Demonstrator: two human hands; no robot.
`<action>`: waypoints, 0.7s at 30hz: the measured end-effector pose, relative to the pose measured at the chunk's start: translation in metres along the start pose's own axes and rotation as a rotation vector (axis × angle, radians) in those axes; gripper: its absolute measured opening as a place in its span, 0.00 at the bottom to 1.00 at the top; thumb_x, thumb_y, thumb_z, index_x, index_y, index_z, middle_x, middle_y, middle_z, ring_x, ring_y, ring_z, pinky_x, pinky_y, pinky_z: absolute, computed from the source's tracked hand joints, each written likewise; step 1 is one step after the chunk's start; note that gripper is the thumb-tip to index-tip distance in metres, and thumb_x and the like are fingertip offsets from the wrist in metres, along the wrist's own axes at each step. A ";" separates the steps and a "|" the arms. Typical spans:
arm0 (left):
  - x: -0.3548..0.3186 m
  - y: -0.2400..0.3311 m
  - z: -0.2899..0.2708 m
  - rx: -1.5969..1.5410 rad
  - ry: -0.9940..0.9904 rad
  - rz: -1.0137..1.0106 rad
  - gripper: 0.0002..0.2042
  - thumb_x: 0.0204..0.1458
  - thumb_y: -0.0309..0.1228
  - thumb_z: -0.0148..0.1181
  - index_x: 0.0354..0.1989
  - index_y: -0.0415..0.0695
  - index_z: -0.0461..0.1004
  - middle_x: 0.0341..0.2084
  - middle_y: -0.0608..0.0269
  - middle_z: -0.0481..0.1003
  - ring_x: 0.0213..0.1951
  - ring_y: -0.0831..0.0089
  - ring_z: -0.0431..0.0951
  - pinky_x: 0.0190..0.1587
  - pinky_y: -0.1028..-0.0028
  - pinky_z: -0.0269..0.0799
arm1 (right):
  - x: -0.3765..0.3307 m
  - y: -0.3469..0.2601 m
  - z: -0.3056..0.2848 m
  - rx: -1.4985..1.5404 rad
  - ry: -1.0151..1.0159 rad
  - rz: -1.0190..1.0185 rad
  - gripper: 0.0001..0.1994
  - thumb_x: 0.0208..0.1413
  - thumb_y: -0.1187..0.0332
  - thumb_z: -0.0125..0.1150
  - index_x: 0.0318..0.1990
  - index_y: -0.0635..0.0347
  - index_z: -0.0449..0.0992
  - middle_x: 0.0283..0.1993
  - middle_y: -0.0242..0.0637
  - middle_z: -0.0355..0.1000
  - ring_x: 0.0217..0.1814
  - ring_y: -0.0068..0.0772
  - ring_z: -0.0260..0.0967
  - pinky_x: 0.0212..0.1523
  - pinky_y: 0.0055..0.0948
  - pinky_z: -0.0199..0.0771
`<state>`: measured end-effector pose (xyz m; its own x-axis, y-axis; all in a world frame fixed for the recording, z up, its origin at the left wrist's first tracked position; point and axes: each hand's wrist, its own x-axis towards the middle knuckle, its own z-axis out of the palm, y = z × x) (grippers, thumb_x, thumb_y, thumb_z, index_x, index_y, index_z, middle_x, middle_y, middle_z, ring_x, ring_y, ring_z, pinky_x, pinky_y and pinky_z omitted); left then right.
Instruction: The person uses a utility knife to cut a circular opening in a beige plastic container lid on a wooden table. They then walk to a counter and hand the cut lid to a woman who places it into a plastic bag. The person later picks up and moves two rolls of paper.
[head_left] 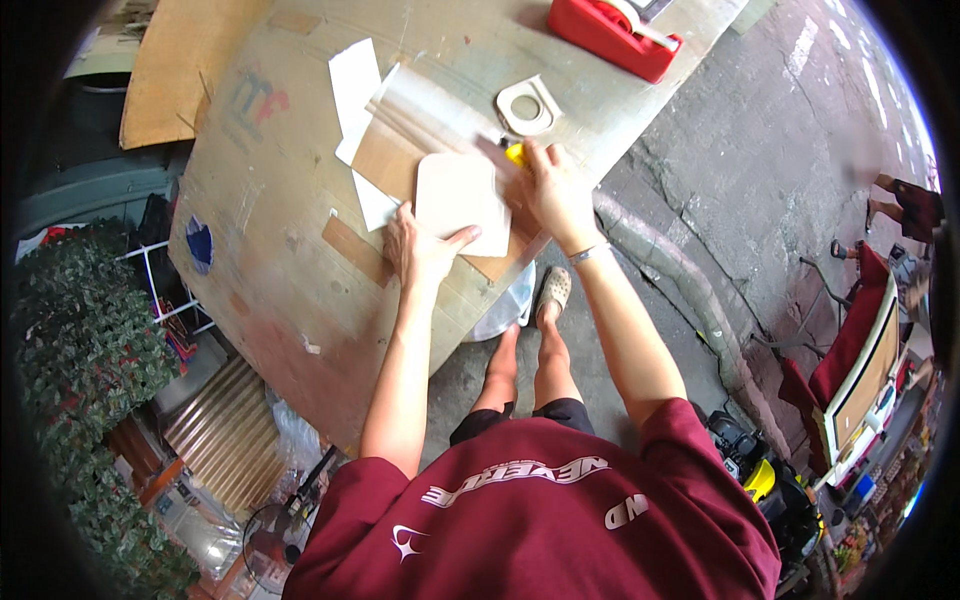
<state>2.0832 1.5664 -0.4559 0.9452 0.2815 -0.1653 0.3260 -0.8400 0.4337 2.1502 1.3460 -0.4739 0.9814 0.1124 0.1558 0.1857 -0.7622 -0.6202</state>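
- Cream panel (462, 195) with rounded upper corners, lying flat on the near part of the desk (270, 210), between the two hands. It looks thin, so I judge it light and fairly stiff, its smooth face a little slippery and its edges easy to dent.
- Left hand (420, 245) at its lower left: thumb spread from the fingers, thumb over the lower face, fingers along the left edge. Whether that grip pinches or merely presses, I cannot tell.
- Best hold, by my reading: the long edges, with a flat palm near the middle to stop it sliding.
- Right hand (552, 190), just beyond the right edge, has its grip closed on a small yellow tool (516, 154), pinched between thumb and fingers; motion blurs its tip.
- Brown sheet (384, 162) beneath the panel, probably stiff card; it could skid along with it.
- White sheets (355, 88) to the upper left, apparently paper, likely to crease.
- Cream holed piece (541, 119) past the tool, probably light; lift by its rim.
- Red tape dispenser (612, 40) farthest off, likely the heaviest here.
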 end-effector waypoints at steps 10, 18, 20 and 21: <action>-0.038 -0.122 -0.070 -1.315 -0.386 -0.347 0.14 0.65 0.25 0.58 0.58 0.41 0.71 0.54 0.60 0.76 0.57 0.68 0.74 0.61 0.66 0.69 | -0.023 -0.021 -0.023 0.084 0.049 -0.005 0.21 0.62 0.59 0.63 0.58 0.61 0.75 0.49 0.48 0.72 0.54 0.51 0.70 0.56 0.46 0.73; -0.095 -0.044 -0.092 -1.504 -0.543 -0.080 0.21 0.63 0.25 0.60 0.65 0.44 0.67 0.59 0.63 0.74 0.59 0.66 0.74 0.61 0.63 0.70 | -0.239 0.019 -0.151 0.273 0.171 0.533 0.17 0.63 0.61 0.62 0.55 0.61 0.79 0.49 0.52 0.80 0.51 0.55 0.79 0.53 0.45 0.78; -0.120 -0.013 -0.083 -1.483 -0.714 0.035 0.24 0.62 0.23 0.60 0.66 0.46 0.66 0.58 0.63 0.74 0.59 0.65 0.75 0.61 0.62 0.71 | -0.326 0.010 -0.161 0.234 0.207 0.757 0.17 0.64 0.61 0.61 0.54 0.63 0.79 0.51 0.52 0.80 0.53 0.54 0.79 0.55 0.44 0.78; -0.127 -0.003 -0.071 -1.456 -0.840 0.065 0.24 0.61 0.22 0.61 0.66 0.46 0.66 0.58 0.63 0.74 0.59 0.65 0.75 0.61 0.62 0.72 | -0.370 0.005 -0.162 0.194 0.296 0.845 0.17 0.65 0.61 0.60 0.54 0.62 0.79 0.51 0.53 0.80 0.54 0.54 0.79 0.55 0.43 0.78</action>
<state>1.9638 1.5658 -0.3730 0.8432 -0.4454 -0.3011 0.4865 0.3937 0.7799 1.7798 1.1971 -0.4106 0.7467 -0.6225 -0.2344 -0.5573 -0.3931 -0.7314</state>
